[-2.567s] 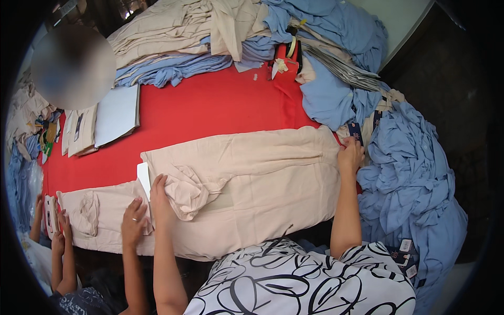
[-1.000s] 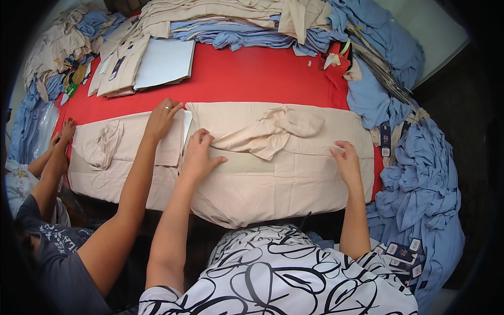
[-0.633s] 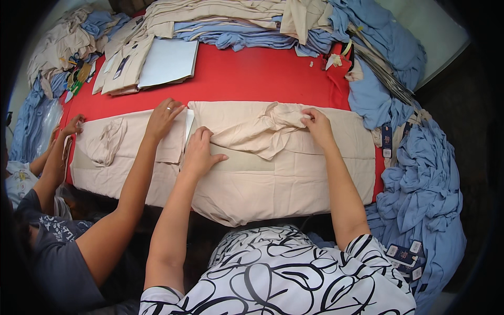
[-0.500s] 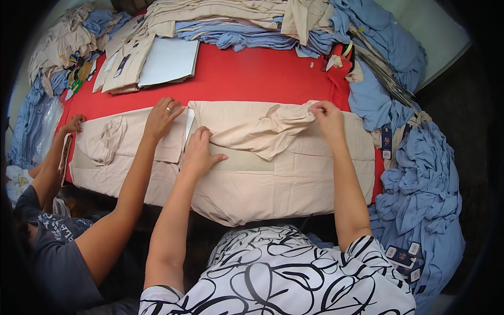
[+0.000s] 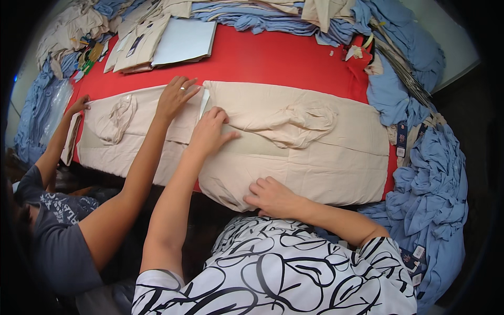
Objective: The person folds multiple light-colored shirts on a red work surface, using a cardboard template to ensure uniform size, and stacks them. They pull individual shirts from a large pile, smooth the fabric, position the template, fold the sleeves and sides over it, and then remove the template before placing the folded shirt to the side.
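Note:
A beige shirt (image 5: 336, 173) lies spread in front of me over the near edge of the red table, its sleeve (image 5: 304, 123) folded across the upper part and crumpled. My left hand (image 5: 211, 131) rests flat on the shirt's left side, thumb apart from the fingers. At the near edge, low in the middle, my right hand (image 5: 273, 198) has its fingers curled onto the cloth, apparently gripping the hem; the fingertips are partly hidden. A white sheet (image 5: 205, 102) peeks out by the shirt's upper left corner.
To my left, a co-worker's hands (image 5: 176, 98) lie on another beige shirt (image 5: 152, 147). Across the red table (image 5: 273, 60) are folded shirts (image 5: 139, 47), pale boards (image 5: 184, 39) and piled blue and beige garments (image 5: 262, 21). Blue garments (image 5: 428, 184) with dark tags hang at the right.
My right hand has let go of the sleeve and come down to the shirt's near edge. The sleeve now lies bunched on the shirt. My left hand stays on the left side.

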Motion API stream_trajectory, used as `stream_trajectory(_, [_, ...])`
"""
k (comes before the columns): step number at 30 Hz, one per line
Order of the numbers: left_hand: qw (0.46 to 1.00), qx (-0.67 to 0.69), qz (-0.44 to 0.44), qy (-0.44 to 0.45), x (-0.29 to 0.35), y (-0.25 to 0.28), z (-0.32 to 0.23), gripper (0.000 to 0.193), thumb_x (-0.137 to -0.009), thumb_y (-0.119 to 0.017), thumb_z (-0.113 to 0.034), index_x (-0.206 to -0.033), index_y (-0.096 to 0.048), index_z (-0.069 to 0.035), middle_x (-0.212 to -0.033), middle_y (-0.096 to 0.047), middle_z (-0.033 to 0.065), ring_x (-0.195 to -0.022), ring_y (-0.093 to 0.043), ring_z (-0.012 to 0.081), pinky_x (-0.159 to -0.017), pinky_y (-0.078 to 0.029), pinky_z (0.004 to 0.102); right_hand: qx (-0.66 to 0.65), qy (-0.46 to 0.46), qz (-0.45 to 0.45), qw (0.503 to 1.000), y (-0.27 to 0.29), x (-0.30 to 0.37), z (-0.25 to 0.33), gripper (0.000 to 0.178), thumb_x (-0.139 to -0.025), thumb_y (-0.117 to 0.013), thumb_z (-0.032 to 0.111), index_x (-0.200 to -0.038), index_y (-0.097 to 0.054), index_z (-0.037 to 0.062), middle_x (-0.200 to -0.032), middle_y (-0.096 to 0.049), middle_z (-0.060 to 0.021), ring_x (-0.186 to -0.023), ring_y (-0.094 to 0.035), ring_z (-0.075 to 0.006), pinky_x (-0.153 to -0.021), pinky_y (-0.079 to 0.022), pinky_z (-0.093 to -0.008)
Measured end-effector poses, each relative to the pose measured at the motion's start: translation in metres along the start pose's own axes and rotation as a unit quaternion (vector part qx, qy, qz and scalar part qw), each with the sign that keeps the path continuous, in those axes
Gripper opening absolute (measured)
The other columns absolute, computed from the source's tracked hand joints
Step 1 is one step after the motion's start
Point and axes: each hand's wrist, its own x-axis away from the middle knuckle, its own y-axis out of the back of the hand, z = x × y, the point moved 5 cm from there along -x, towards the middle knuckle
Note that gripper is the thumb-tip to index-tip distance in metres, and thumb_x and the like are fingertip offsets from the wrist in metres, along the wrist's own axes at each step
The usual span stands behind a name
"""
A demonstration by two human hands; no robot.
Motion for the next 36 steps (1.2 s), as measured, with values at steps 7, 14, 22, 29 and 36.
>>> stream_trajectory(7, [0.960, 0.202, 0.115, 0.157, -0.012, 0.017, 0.032, 0.066, -0.097, -0.041, -0.056, -0.116, -0.061, 0.004, -0.126, -0.059, 0.0178, -0.116, -0.057, 0.0300, -0.102, -0.041, 0.0354, -0.216, -0.185, 0.099, 0.954, 0.044, -0.062, -0.077, 0.017, -0.089, -0.051, 0.009, -0.100, -0.064, 0.0037, -0.102, -0.065, -0.0165, -0.100, -0.062, -0.0292, -0.084, -0.049, -0.0391])
stream_trajectory(14, [0.998, 0.046, 0.029, 0.037, -0.011, 0.015, 0.015, 0.052, -0.086, -0.066, -0.037, -0.117, -0.060, 0.005, -0.124, -0.060, 0.0192, -0.115, -0.056, 0.0370, -0.101, -0.042, 0.0399, 0.008, -0.351, -0.365, 0.862, 0.142, 0.058, -0.164, 0.036, -0.081, -0.070, 0.017, -0.111, -0.058, 0.0017, -0.109, -0.056, -0.0184, -0.096, -0.056, -0.0361, -0.088, -0.045, -0.0414])
stream_trajectory(22, [0.968, -0.107, -0.221, 0.058, -0.025, -0.021, -0.007, 0.025, -0.079, -0.059, 0.000, -0.104, -0.059, -0.002, -0.102, -0.060, 0.0144, -0.095, -0.055, 0.0354, -0.083, -0.045, 0.0459, 0.154, -0.519, -0.294, 0.788, 0.017, 0.248, -0.055, 0.028, -0.080, -0.068, 0.016, -0.104, -0.060, 0.0045, -0.107, -0.054, -0.0182, -0.104, -0.048, -0.0382, -0.092, -0.036, -0.0495])
stream_trajectory(29, [0.971, -0.045, -0.233, 0.035, -0.036, -0.033, 0.002, 0.026, -0.084, -0.053, 0.002, -0.109, -0.055, 0.003, -0.104, -0.057, 0.0205, -0.099, -0.051, 0.0404, -0.085, -0.042, 0.0468, 0.091, -0.597, -0.446, 0.660, 0.143, 0.342, -0.205, 0.019, -0.091, -0.061, 0.016, -0.102, -0.062, 0.0007, -0.092, -0.065, -0.0164, -0.080, -0.061, -0.0325, -0.072, -0.047, -0.0379])
stream_trajectory(36, [0.971, -0.043, -0.229, 0.045, -0.041, -0.032, 0.012, 0.020, -0.089, -0.053, -0.002, -0.109, -0.056, 0.001, -0.100, -0.058, 0.0198, -0.096, -0.053, 0.0383, -0.084, -0.042, 0.0455, 0.135, -0.537, -0.359, 0.752, 0.102, 0.267, -0.275, 0.048, -0.093, -0.059, 0.030, -0.133, -0.052, 0.0061, -0.140, -0.048, -0.0184, -0.132, -0.043, -0.0335, -0.110, -0.031, -0.0468])
